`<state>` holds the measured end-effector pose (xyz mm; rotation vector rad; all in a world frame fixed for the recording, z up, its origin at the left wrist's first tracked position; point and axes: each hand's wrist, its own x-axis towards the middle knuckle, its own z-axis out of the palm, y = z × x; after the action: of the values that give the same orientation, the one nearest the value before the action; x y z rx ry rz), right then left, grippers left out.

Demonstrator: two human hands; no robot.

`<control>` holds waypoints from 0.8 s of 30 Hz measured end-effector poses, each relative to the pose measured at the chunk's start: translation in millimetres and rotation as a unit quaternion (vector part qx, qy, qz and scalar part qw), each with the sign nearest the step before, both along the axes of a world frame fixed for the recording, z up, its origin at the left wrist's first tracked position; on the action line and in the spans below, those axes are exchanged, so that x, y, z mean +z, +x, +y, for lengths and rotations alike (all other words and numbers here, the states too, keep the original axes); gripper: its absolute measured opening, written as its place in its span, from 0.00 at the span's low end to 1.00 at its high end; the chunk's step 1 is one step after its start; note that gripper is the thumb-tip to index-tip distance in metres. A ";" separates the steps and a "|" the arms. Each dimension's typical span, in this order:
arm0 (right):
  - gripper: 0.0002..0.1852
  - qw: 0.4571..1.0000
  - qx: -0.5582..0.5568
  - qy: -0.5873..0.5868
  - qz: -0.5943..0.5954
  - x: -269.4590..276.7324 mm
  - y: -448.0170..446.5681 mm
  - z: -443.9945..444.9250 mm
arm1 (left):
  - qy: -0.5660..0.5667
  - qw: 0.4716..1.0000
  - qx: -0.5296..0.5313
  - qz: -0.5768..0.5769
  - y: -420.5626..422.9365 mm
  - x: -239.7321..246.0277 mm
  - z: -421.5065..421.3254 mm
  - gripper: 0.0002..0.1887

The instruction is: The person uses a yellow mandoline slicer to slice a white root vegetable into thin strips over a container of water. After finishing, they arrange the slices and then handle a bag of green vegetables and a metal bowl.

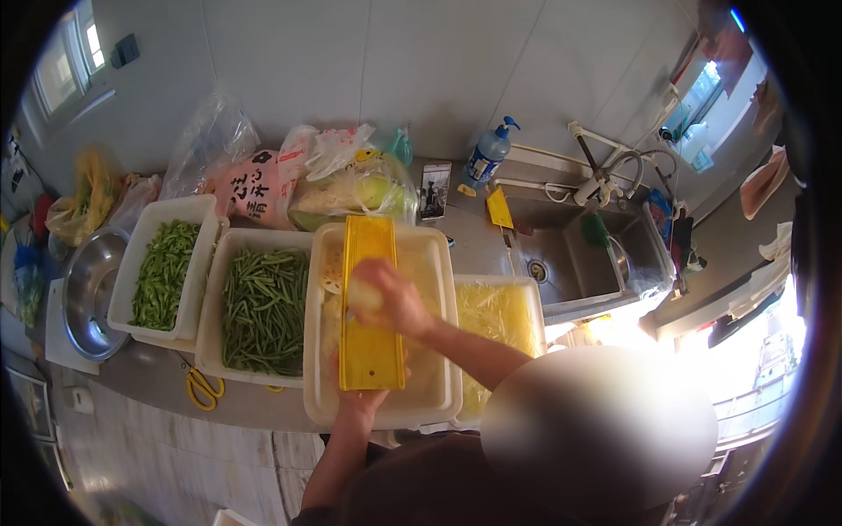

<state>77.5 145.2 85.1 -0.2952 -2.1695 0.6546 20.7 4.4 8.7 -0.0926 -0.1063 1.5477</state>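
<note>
A yellow plastic mandoline slicer [372,355] lies lengthwise over a white plastic tub [434,263]. My left hand [368,394] grips its near end from below, fingers mostly hidden under it. Over the slicer's middle, my right hand [395,299] is closed around a pale, peeled vegetable, perhaps a potato [365,296]; the hand is blurred. Pale pieces and cloudy water show in the tub. A round slice with holes, like lotus root [333,271], lies beside the slicer's left edge. The tub's floor beneath the slicer is hidden.
Left of the tub stand bins of green beans [266,312] and cut green vegetables [164,276], a steel bowl [99,296] and yellow-handled scissors [204,388]. At right are a film-covered yellow-filled tub [496,315], a phone [435,191], a pump bottle [487,158] and a sink [566,263]. Bagged produce [355,191] lies behind.
</note>
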 end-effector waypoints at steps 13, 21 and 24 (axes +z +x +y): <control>0.28 0.997 0.074 -0.006 0.020 -10.4 16.2 -30.7 | 0.000 1.000 0.016 0.016 1.2 -30.0 -5.8 0.39; 0.27 0.999 0.019 -0.038 -0.006 -8.4 1.7 10.4 | -0.019 1.000 -0.003 0.001 0.9 4.2 1.8 0.39; 0.27 0.996 0.079 0.016 0.043 -13.7 7.8 -13.8 | -0.070 0.997 0.031 -0.008 5.9 4.3 -8.0 0.40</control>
<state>85.3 131.4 71.4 -0.0777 -2.1329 0.7066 26.6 -3.6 13.0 -0.2141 -0.0144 1.6154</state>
